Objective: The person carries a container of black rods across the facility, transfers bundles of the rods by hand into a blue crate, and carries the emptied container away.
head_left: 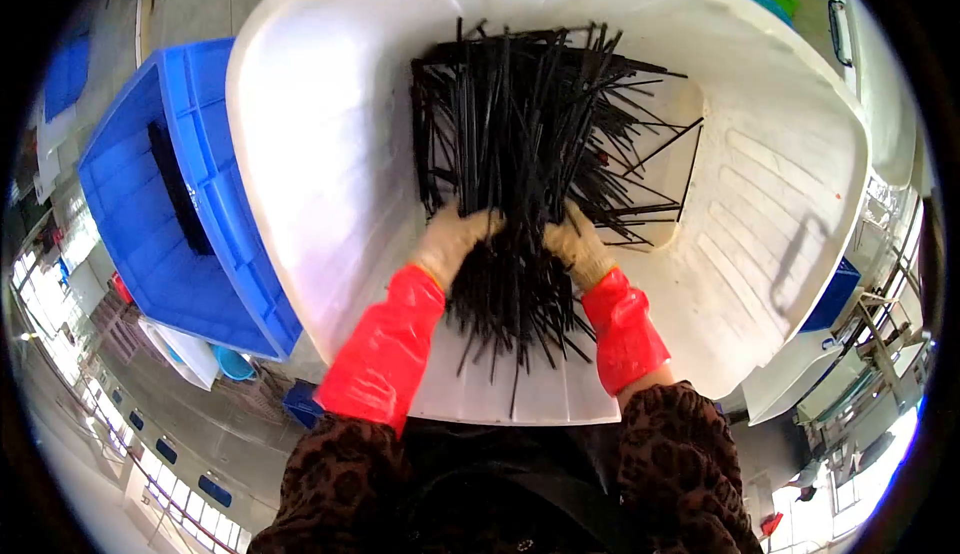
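We clasp the bundle of black sticks [525, 164] from both sides in the head view, our left hand [455, 244] and our right hand [580, 244] curled against its edges, some fingers hidden behind it; the sticks are thin, straight and dark, with a slight sheen, packed densely in the middle and fraying into loose, crossing ends towards us and to the right. The bundle is inside a white plastic tub [770, 184]; a few strays lie apart on its floor, right of the bundle. We wear pale gloves with glossy red cuffs [385, 339]; a blue crate [190, 284] sits just beside the tub, on the left.
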A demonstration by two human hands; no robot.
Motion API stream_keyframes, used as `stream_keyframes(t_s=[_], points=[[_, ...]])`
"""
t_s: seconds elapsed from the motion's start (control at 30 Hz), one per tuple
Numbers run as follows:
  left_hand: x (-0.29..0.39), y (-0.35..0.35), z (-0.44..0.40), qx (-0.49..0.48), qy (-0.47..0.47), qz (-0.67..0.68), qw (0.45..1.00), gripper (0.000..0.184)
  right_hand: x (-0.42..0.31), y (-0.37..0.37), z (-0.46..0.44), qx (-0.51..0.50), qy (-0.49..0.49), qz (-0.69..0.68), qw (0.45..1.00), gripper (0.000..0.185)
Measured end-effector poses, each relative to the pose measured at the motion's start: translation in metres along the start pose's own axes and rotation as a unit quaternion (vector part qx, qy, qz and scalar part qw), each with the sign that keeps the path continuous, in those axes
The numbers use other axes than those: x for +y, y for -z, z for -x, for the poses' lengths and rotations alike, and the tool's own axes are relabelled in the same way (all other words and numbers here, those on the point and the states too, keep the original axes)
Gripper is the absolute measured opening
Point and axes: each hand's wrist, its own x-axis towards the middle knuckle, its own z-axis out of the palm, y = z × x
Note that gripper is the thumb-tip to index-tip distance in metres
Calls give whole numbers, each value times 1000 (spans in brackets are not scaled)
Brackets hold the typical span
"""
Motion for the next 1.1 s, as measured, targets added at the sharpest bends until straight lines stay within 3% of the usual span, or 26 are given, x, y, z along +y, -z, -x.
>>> stream_keyframes(t_s=[0.07, 0.1, 0.17, 0.2, 0.27, 0.33, 0.4, 0.47, 0.5, 0.7, 0.83, 0.87, 0.9, 0.93, 1.0, 1.03, 1.07, 1.1], points=[[-19, -2, -1, 3, 41, 40, 998, 58, -20, -11, 21, 24, -93, -198, 976, 45], [-26, -4, -6, 4, 44, 40, 998, 58, -14, -8, 17, 24, -96, -199, 975, 45], [-40, -5, -19, 35, 31, 109, 993, 51, 17, 1, 3, 40, -17, 60, 997, 43], [-43, -5, -21, 36, 37, 109, 993, 51, 32, 5, -8, 40, -22, 57, 997, 43], [-39, 0, -45, 36, 23, 107, 993, 51, 54, 14, -37, 8, 56, 78, 995, 50], [-31, 9, -69, 35, 10, 106, 994, 51, 34, 17, -53, 16, -58, -198, 978, 59], [-26, 22, -90, 33, -2, 105, 994, 51, 44, 28, -68, 12, -73, -192, 978, 63], [-26, 35, -102, 30, -16, 104, 994, 51, 46, 37, -74, 49, -81, -286, 953, 73], [-30, 39, -102, 27, -25, 104, 994, 51, 64, 41, -83, 22, -56, -206, 977, 93], [-32, 45, -73, 21, -90, 89, 992, 52, 12, 36, -69, -3, 8, -11, 1000, 102], [-21, 48, -85, 14, -133, 79, 988, 52, 15, 42, -88, 20, -22, -45, 999, 101], [-19, 50, -98, 14, -132, 79, 988, 52, 16, 41, -97, 38, -38, 0, 999, 99], [-18, 51, -112, 56, -211, -128, 967, 45, 18, 41, -105, 56, -53, 44, 996, 97], [-18, 49, -122, 95, -279, -328, 898, 39, 20, 41, -110, 56, -53, 44, 996, 97], [18, 14, -114, 101, -238, -293, 920, 36, 1, 39, -110, 138, -79, 18, 987, 85], [30, 3, -111, 85, -276, -535, 794, 34, 2, 43, -113, 139, -77, 20, 987, 85], [35, -2, -109, 63, -292, -736, 607, 32, 4, 49, -115, 72, -23, -11, 997, 71], [22, 6, -117, 61, -323, -707, 626, 27, 5, 53, -114, 3, 31, -41, 999, 57]])
